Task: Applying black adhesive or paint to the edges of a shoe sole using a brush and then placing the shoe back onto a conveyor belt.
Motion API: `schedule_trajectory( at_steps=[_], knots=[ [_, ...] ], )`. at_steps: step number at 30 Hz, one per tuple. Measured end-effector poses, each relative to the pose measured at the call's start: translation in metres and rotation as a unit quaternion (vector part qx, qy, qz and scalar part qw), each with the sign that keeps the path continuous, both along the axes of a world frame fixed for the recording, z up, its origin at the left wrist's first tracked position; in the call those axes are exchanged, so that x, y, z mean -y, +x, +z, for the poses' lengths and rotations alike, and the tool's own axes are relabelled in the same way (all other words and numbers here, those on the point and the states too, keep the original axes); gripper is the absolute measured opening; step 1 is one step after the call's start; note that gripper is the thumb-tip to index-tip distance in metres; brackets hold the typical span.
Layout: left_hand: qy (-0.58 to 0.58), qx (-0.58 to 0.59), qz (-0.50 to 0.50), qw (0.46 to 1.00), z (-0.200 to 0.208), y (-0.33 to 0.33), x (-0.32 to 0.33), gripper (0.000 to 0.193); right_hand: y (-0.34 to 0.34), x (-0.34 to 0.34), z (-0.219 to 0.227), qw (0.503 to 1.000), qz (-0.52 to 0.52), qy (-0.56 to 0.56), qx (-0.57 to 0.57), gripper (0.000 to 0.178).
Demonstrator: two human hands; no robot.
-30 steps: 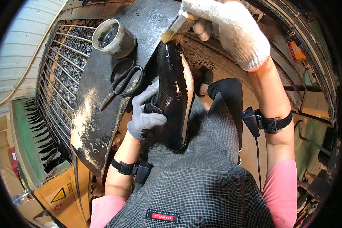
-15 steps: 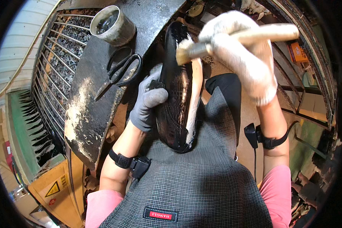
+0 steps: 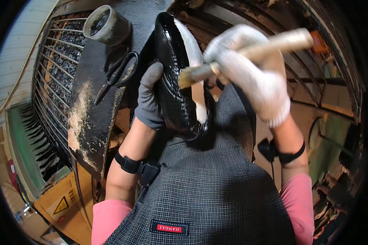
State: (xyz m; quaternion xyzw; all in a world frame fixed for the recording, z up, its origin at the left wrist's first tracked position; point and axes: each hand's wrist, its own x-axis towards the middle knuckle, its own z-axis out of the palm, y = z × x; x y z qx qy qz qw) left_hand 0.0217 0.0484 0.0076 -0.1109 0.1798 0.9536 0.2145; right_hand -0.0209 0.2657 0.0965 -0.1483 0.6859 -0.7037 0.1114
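A glossy black shoe (image 3: 171,92) is held above my lap, its long side running away from me. Along its right side runs a pale strip (image 3: 198,98), with a white wet-looking coating on its far stretch and near end and a tan patch between. My left hand (image 3: 148,100), in a grey glove, grips the shoe from the left, its other fingers hidden behind it. My right hand (image 3: 253,73), in a white glove, is closed round the wooden handle of a flat paintbrush (image 3: 292,42). The bristles touch the shoe where the black surface meets the strip.
A dark board (image 3: 84,92) at the left bears a grimy pot (image 3: 117,30) of dark contents, black-handled scissors (image 3: 114,73) and pale crusty residue. Left of it is a metal rack (image 3: 57,53). Curved metal bars (image 3: 304,77) stand at right; dark scraps (image 3: 335,196) lie below them.
The shoe has shifted up and left and turned, showing more of its right side. The brush has moved down and left along it. White coating now covers more of the strip's far stretch.
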Motion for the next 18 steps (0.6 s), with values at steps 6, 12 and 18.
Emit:
schedule_trajectory(
  at_steps=[6,12,18],
  knots=[
    [0.077,0.033,-0.053,0.995,-0.014,-0.017,-0.015,0.080,-0.005,-0.017,-0.011,0.995,0.080,-0.026,-0.049,0.015],
    [0.027,0.049,-0.017,0.998,-0.023,-0.013,-0.034,0.077,-0.006,-0.037,-0.009,0.988,0.133,-0.047,-0.056,0.017],
    [0.183,-0.027,-0.061,0.981,-0.012,-0.009,-0.053,0.057,-0.026,-0.051,0.001,0.977,0.211,-0.031,-0.003,0.018]
  ],
)
